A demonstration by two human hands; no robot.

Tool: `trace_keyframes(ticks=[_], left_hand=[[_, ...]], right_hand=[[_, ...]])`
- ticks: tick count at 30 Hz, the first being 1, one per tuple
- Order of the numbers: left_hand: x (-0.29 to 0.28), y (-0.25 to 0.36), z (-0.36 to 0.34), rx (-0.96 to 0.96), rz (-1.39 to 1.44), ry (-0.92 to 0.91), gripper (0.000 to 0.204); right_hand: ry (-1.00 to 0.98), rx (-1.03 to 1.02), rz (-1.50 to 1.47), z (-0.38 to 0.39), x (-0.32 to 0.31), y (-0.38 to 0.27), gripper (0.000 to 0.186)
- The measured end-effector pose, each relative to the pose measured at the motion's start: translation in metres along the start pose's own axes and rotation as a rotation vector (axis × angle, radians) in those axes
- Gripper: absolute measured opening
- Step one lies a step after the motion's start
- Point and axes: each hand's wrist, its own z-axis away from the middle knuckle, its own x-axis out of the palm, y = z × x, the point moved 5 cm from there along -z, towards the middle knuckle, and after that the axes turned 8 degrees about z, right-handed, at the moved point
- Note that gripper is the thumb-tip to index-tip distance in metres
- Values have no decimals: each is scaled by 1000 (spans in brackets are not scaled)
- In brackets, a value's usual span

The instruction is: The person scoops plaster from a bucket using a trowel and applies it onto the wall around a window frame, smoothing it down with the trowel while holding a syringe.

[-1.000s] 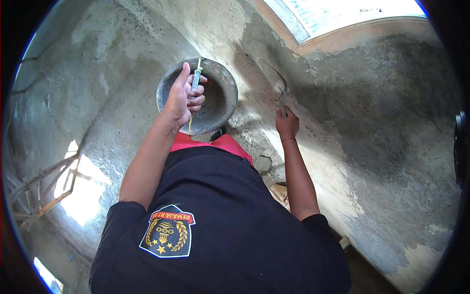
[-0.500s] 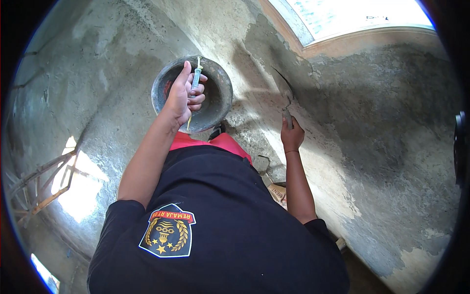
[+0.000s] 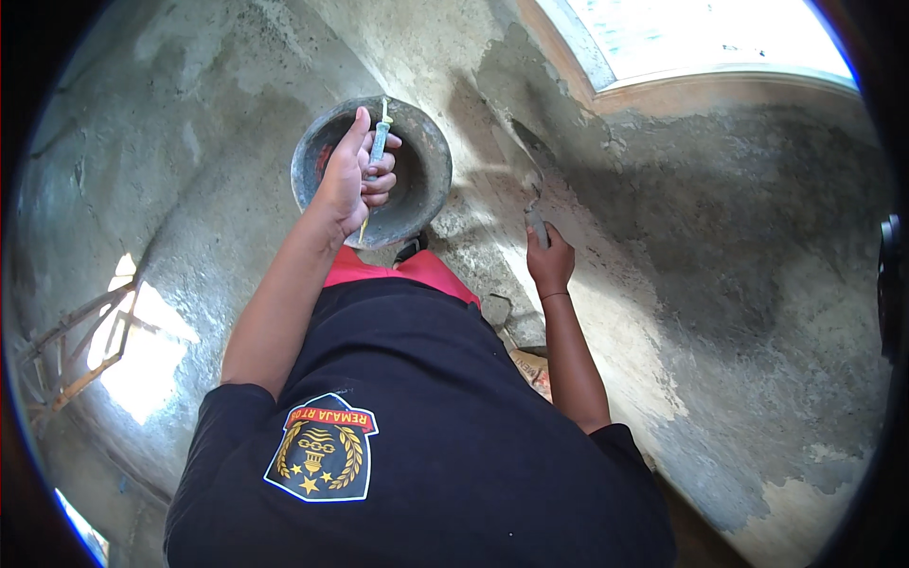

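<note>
My left hand [image 3: 356, 175] is closed around a tool with a pale green handle [image 3: 379, 142]. Yellowish thin parts of it show above and below the fingers; its kind is unclear. Behind this hand is a round dark grey bucket [image 3: 428, 180], with a reddish patch inside its left wall. My right hand [image 3: 551, 260] grips the grey handle of a trowel [image 3: 536, 227]. Its thin neck and dark blade point away from me toward the wall, seen against the plaster. Whether the blade touches the wall I cannot tell.
Patchy grey plaster covers the wall [image 3: 739, 218] on the right, below a bright window [image 3: 710, 38]. A brown paper bag [image 3: 532, 369] lies by my right forearm. A wooden frame [image 3: 80, 346] stands at the left, near sunlit floor.
My right hand and the trowel have shifted slightly left and away from the window, with the blade now more broadly visible. My left hand keeps its grip, nearly still.
</note>
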Motion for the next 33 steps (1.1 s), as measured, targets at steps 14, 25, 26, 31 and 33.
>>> trace_keyframes(ticks=[14,25,26,31,33], left_hand=[[-29,-8,-2,-47,79,35,68],[-45,10,-2,-45,37,58,68],[-47,12,-1,-37,28,68,68],[-34,30,6,-8,-25,65,69],[-25,37,8,-13,-31,47,71]], right_hand=[[102,48,-57,0,-25,41,34],[159,50,-28,-5,-23,36,29],[127,64,-43,-9,-21,36,31],[-14,181,-19,1,8,48,34],[-81,231,-66,15,22,49,35]])
